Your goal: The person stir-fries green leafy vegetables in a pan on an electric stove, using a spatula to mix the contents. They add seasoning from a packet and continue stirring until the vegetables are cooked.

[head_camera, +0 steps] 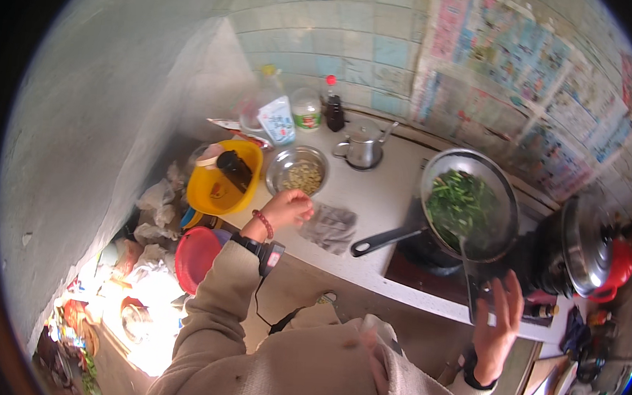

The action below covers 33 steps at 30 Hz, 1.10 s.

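Note:
My left hand (289, 209), fingers loosely curled and slightly blurred, hovers over the counter edge. It is nearest to a steel bowl (324, 168) of pale chopped pieces (303, 177) and a crumpled grey cloth (331, 228); whether its fingers meet is unclear. At the stove, my right hand (497, 322) has its fingers spread, beside the dark handle of a spatula (470, 285). The spatula's head rests among chopped green vegetables (459, 206) in a frying pan (504, 187). The pan's black handle (384, 241) points toward the counter's front left.
A steel kettle (363, 146), a soy-sauce-like bottle (334, 109) and a jar (306, 110) stand along the tiled wall. A yellow basin (221, 200) sits left. Right of the pan is a lidded pot (584, 246). A knife (537, 393) lies at lower right.

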### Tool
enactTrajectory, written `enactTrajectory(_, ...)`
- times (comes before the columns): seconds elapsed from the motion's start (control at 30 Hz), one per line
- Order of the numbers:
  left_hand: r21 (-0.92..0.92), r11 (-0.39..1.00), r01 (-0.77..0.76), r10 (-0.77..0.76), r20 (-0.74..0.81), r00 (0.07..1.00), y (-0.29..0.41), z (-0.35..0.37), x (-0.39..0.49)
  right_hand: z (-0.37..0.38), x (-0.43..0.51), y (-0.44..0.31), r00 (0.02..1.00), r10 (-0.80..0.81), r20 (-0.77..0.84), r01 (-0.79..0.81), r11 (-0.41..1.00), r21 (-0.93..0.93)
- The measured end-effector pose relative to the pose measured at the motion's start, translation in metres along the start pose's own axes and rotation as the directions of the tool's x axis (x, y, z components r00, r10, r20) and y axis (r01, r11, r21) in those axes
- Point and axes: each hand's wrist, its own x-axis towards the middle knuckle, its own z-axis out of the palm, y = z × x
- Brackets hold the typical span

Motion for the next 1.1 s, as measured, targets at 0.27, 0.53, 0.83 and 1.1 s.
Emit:
enactTrajectory(0.27, 0.577, 0.791, -0.205, 0.424, -0.274, 0.863, 0.048, -0.200, 0.030, 0.004, -0.005, -0.055, 0.952, -0.216, -0.219, 0.195, 0.974, -0.117)
enactTrajectory(0.53, 0.613, 0.729, 0.304, 0.048, -0.489, 0.871, 0.050, -0.333, 0.097, 0.088, 0.004, -0.153, 0.968, -0.214, -0.128, 0.221, 0.975, 0.036)
enactTrajectory(0.83, 0.381, 0.910, 0.164, 0.055, -0.503, 0.863, 0.029, -0.343, 0.164, 0.116, -0.006, -0.187, 0.988, -0.151, -0.028, 0.153, 0.983, 0.100)
enactTrajectory(1.1, 0.715, 0.651, -0.255, 0.672, -0.386, 0.632, 0.080, -0.344, 0.140, 0.125, 0.002, -0.182, 0.979, -0.203, 0.036, 0.191, 0.960, 0.205)
